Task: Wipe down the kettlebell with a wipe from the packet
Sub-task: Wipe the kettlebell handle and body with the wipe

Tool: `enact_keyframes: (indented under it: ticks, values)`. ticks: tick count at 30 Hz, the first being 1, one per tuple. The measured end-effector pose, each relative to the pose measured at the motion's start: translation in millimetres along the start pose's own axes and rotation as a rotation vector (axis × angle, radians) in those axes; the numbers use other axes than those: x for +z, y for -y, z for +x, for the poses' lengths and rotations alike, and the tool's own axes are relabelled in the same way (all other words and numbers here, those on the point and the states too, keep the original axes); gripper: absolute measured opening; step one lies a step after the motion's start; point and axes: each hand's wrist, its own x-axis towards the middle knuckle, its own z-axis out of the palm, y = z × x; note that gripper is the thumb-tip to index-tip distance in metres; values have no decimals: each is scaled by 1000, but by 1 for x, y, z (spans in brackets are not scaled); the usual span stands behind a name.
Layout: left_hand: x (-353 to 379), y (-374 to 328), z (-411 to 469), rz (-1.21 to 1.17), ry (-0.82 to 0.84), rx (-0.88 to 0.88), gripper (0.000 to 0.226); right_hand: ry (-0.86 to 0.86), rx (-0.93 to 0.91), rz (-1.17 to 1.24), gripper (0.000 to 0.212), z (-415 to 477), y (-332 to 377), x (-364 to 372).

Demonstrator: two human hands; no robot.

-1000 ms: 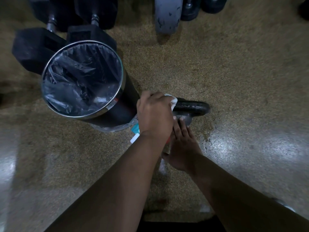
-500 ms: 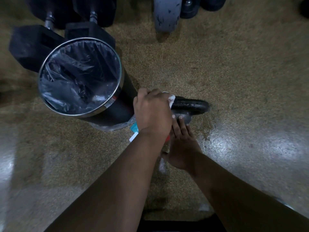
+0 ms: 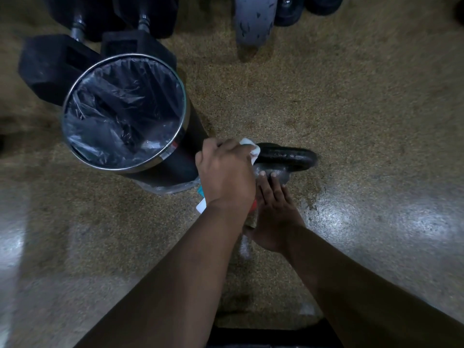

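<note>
1. Head view, the task's thing: the black kettlebell [image 3: 288,159] stands on the speckled floor [image 3: 364,101], just off the frame's centre toward 3 o'clock. Its handle [image 3: 298,154] runs across from 9 to 3 o'clock and glistens.
2. The left hand [image 3: 226,177] reaches in from 7 o'clock. Its fingers are curled round a bunched white wipe [image 3: 247,144], pressed against the 9 o'clock end of the handle. Only a corner of the wipe shows past the knuckles, at the hand's 1 o'clock.
3. The right hand [image 3: 276,212] comes in from 5 o'clock. It lies flat, gripping nothing, with straight fingers [image 3: 275,184] on the kettlebell's body at its 6 o'clock side. The fingertips sit just below the handle, and the hand's inner edge is tucked under the left wrist.
4. The packet [image 3: 201,209] shows only as a teal and white edge from under the left wrist, at that hand's 7 o'clock. Whether it is open or sealed cannot be told.
5. A round bin [image 3: 164,154] with a shiny metal rim stands at 10 o'clock of the centre, just beside the left hand's knuckles. A black liner [image 3: 120,114] fills it, and crumpled clear plastic [image 3: 173,188] lies at its foot at 5 o'clock.
6. Black dumbbells [image 3: 50,64] lie beyond the bin at 11 o'clock. A scuffed grey object [image 3: 253,18] sits at the 12 o'clock edge, with dark round shapes [image 3: 286,11] beside it at 1 o'clock, too cropped to identify.
</note>
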Motion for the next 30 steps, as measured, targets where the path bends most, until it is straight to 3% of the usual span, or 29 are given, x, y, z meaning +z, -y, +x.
enact_keyframes:
  ticks: [7,12,17,25,30]
  values:
    - [3,-6,5,-58,7,64,18,-15,-4,-6,116,0,0,3]
    - [1,-2,12,-37,44,-5,15,-3,-2,-13,117,0,1,1]
    - [1,-6,8,-55,31,77,15,-5,-6,-1,118,2,0,4]
    - [-8,-3,40,91,288,-46,27,-16,-18,26,118,-2,0,0]
    - [-8,0,27,22,185,66,19,-25,-13,37,119,-2,0,2]
